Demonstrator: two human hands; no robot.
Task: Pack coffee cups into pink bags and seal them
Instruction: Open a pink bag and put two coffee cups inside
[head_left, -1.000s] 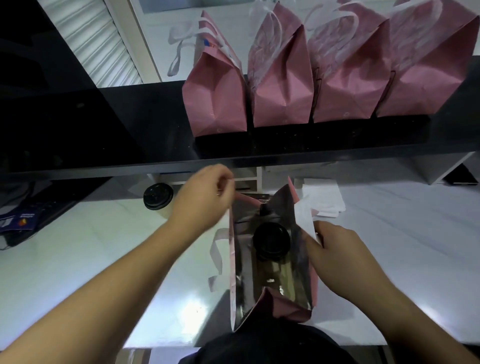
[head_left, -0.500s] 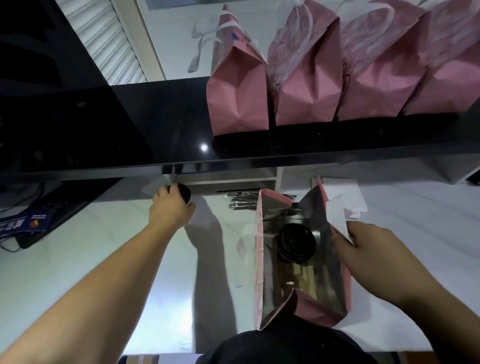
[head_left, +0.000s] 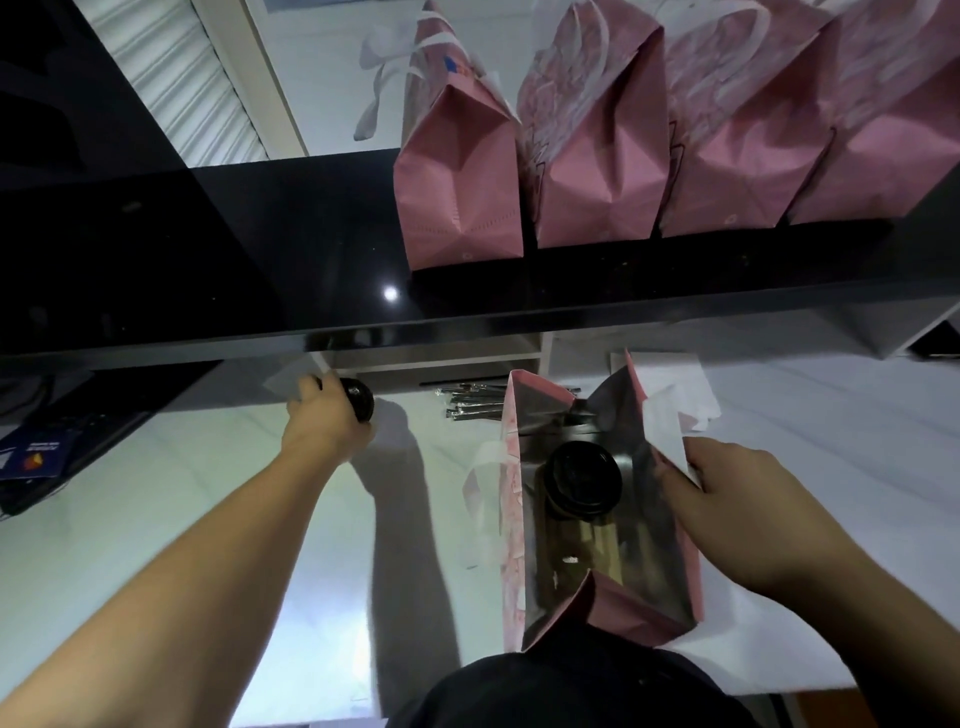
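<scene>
A: Left hand (head_left: 328, 427) state?

B: My fingers are curled round a black-lidded coffee cup (head_left: 358, 405) standing on the white tabletop (head_left: 156, 519), just under the edge of the black shelf (head_left: 260, 249).

A: Right hand (head_left: 737, 512)?

B: It pinches the right rim of the open pink bag (head_left: 511, 519), which stands on the tabletop in front of me. A second cup (head_left: 582, 486) sits upright inside it, toward the far end.

A: Other bags?

B: Four pink bags (head_left: 597, 171) stand side by side on the shelf. Wrapped straws (head_left: 470, 402) lie behind the open bag.

Matt pink paper bag (head_left: 511, 519), foil-lined; glossy black shelf (head_left: 260, 270).
</scene>
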